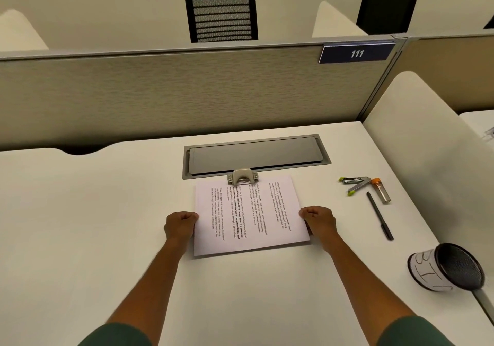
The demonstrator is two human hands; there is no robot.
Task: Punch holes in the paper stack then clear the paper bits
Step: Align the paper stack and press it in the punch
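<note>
At frame centre the white printed paper stack point(250, 217) lies on the pale table point(80, 212), its far edge in the small beige metal hole punch point(242, 176). Both the left hand point(180, 224) and right hand point(319, 221) have a curled grip on its side edges. Best push evenly, seating the edge squarely before pressing.

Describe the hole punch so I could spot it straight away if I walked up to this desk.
Find the long grey metal flap set into the white desk. At its near edge sits the hole punch, small, beige and arched, with the far edge of the paper stack pushed into it. Unlike the stapler and pen at right, it touches the paper.
</note>
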